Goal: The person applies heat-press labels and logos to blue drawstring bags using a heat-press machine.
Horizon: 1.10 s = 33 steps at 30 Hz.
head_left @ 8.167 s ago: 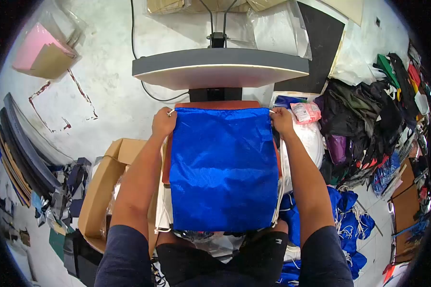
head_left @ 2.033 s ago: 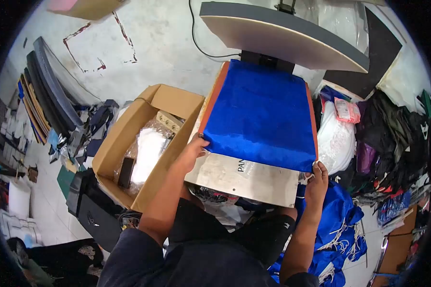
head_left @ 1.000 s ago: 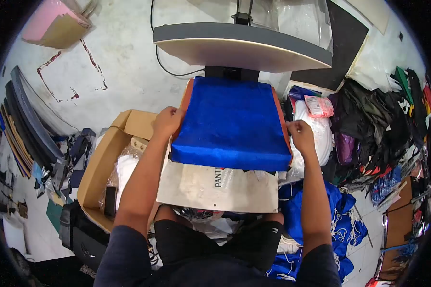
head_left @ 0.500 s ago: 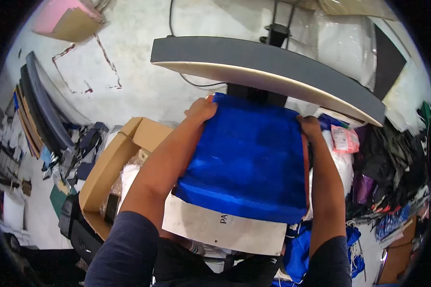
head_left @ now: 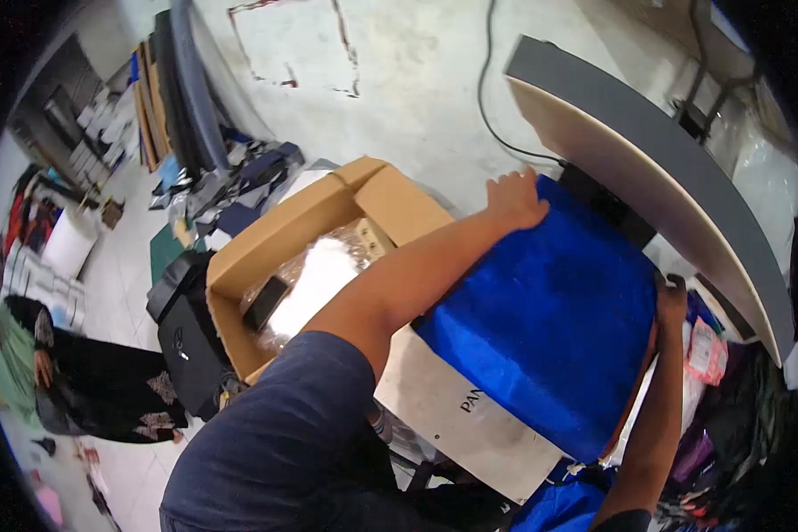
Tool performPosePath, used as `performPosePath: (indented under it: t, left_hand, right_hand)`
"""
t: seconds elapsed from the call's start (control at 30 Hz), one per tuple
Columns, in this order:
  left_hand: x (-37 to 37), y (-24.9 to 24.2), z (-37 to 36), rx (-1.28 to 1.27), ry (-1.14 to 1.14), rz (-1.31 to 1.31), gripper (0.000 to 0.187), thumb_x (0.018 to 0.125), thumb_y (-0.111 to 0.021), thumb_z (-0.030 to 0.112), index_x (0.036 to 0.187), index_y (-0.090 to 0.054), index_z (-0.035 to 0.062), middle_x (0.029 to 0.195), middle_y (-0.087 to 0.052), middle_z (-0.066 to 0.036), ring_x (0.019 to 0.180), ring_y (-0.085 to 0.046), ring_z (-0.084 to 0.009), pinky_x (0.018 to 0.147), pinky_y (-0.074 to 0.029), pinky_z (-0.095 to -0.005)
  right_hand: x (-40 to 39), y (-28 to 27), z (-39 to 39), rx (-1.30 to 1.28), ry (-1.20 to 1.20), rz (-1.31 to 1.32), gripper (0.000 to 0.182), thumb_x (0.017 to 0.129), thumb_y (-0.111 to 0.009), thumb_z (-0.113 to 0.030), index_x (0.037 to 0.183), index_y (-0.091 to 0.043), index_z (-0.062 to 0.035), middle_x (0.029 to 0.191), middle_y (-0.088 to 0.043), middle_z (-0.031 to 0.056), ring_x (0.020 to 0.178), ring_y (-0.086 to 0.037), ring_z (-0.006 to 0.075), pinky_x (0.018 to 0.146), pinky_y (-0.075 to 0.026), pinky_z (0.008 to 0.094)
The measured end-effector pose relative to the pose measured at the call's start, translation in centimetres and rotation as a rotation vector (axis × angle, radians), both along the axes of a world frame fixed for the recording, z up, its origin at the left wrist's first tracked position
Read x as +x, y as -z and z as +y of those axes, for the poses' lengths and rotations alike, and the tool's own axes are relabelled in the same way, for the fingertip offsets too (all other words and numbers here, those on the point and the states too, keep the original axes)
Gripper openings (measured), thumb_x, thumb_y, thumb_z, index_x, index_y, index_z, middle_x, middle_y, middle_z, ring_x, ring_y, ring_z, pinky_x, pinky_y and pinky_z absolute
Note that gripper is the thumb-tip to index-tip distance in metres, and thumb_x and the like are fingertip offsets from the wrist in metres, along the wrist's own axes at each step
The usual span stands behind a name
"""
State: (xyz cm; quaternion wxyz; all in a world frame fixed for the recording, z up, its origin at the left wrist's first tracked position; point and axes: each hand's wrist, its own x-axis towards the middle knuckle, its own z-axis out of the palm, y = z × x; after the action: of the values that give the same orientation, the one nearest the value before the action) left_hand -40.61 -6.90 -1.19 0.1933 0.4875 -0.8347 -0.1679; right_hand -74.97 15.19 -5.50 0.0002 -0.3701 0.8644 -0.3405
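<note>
A blue cloth [head_left: 550,301] lies spread over the lower plate of a press, with a reddish edge showing along its right side. At its far left corner, my left hand [head_left: 516,202] has bent fingers, the thumb side closed on the cloth's edge. My right hand [head_left: 672,303] grips the far right edge, its fingers partly hidden. Under the near edge, a white board [head_left: 470,412] with black letters sticks out. Above and behind both hands is the raised curved top plate [head_left: 647,168] of the press, grey with a pale underside.
Left of the press stands an open cardboard box [head_left: 284,226] holding plastic-wrapped items and a dark phone-like object [head_left: 266,301]. A black backpack [head_left: 186,337] is beside it. More blue cloth [head_left: 563,505] hangs below. Dark garments [head_left: 727,426] pile up at right. Another person [head_left: 89,381] is at far left.
My view has turned left, so the press appears further right and tilted, and another person has come into view. Both hands remain at the cloth's far corners.
</note>
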Motion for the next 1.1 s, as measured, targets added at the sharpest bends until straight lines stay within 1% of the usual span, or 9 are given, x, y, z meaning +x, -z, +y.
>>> performPosePath:
  t: [0.1,0.17,0.3,0.4,0.6,0.63,0.77,0.93,1.1]
  left_hand:
    - [4.6,0.3,4.1,-0.190,0.223,0.042,0.066,0.083,-0.062,0.051,0.134,-0.052,0.0094,0.118,-0.061,-0.018,0.113,-0.057,-0.0395,0.096,-0.042,-0.0543]
    - [8.2,-0.6,8.0,-0.091,0.313,-0.032,0.066,0.086,-0.061,0.052,0.134,-0.052,0.0092,0.127,-0.056,-0.020,0.120,-0.052,-0.0388,0.101,-0.038,-0.0544]
    - [14.3,-0.6,14.7,-0.055,0.372,-0.153,0.074,0.090,-0.050,0.061,0.144,-0.046,0.0102,0.148,-0.037,-0.025,0.139,-0.034,-0.0404,0.114,-0.023,-0.0558]
    - [16.6,-0.7,15.9,0.003,0.365,-0.209,0.083,0.091,-0.041,0.068,0.150,-0.038,0.0101,0.157,-0.023,-0.026,0.147,-0.019,-0.0416,0.119,-0.013,-0.0563]
    - [17.7,0.6,16.6,0.054,0.301,0.234,0.077,0.091,-0.049,0.062,0.143,-0.044,0.0062,0.145,-0.042,-0.025,0.139,-0.035,-0.0400,0.117,-0.018,-0.0555]
    - [18.2,0.6,17.3,0.000,0.229,0.366,0.068,0.089,-0.056,0.056,0.135,-0.052,0.0053,0.130,-0.056,-0.022,0.129,-0.045,-0.0381,0.112,-0.026,-0.0545]
    - [21.3,1.8,19.8,-0.327,0.126,0.454,0.050,0.087,-0.064,0.042,0.121,-0.060,0.0064,0.116,-0.061,-0.017,0.115,-0.052,-0.0365,0.100,-0.036,-0.0507]
    - [27.8,4.1,22.5,-0.313,0.118,0.670,0.032,0.082,-0.070,0.026,0.107,-0.064,0.0070,0.106,-0.063,-0.016,0.103,-0.058,-0.0365,0.091,-0.044,-0.0461]
    - [38.1,9.8,22.7,-0.325,-0.194,0.598,0.020,0.084,-0.068,0.016,0.100,-0.067,0.0038,0.096,-0.066,-0.014,0.092,-0.064,-0.0315,0.080,-0.051,-0.0405]
  right_hand:
    - [2.9,-1.2,2.7,-0.132,-0.201,0.067,0.051,0.090,-0.066,-0.044,0.112,-0.061,0.0022,0.096,-0.069,0.0204,0.090,-0.068,0.0265,0.084,-0.050,0.0354]
    - [6.3,-3.2,5.8,0.145,-0.245,-0.004,0.055,0.090,-0.067,-0.043,0.119,-0.059,0.0028,0.108,-0.067,0.0219,0.100,-0.066,0.0303,0.091,-0.049,0.0373]
    - [14.1,-3.6,13.6,0.207,-0.365,0.276,0.059,0.092,-0.065,-0.040,0.130,-0.055,0.0043,0.138,-0.049,0.0273,0.130,-0.048,0.0378,0.106,-0.039,0.0420]
    - [19.6,-4.7,18.1,0.217,-0.321,0.117,0.060,0.094,-0.062,-0.038,0.135,-0.050,0.0045,0.144,-0.044,0.0263,0.135,-0.043,0.0386,0.110,-0.036,0.0428]
    - [22.5,-1.8,22.1,-0.093,-0.316,0.059,0.054,0.102,-0.051,-0.031,0.142,-0.041,0.0038,0.148,-0.040,0.0224,0.138,-0.039,0.0364,0.114,-0.029,0.0428]
    - [22.9,-1.5,22.9,-0.081,-0.266,0.251,0.051,0.103,-0.049,-0.028,0.141,-0.042,0.0045,0.145,-0.044,0.0217,0.136,-0.041,0.0341,0.114,-0.029,0.0419]
    - [27.4,-0.1,25.7,-0.303,-0.171,0.206,0.048,0.103,-0.051,-0.026,0.139,-0.044,0.0051,0.143,-0.046,0.0209,0.134,-0.042,0.0327,0.113,-0.030,0.0416]
    - [35.1,3.1,29.1,-0.437,-0.176,0.124,0.031,0.096,-0.059,-0.009,0.123,-0.055,0.0053,0.119,-0.059,0.0166,0.101,-0.060,0.0261,0.085,-0.049,0.0357]
    - [44.4,5.9,32.3,-0.353,-0.270,-0.306,0.033,0.101,-0.045,-0.008,0.129,-0.052,0.0068,0.120,-0.063,0.0204,0.098,-0.067,0.0276,0.087,-0.054,0.0365]
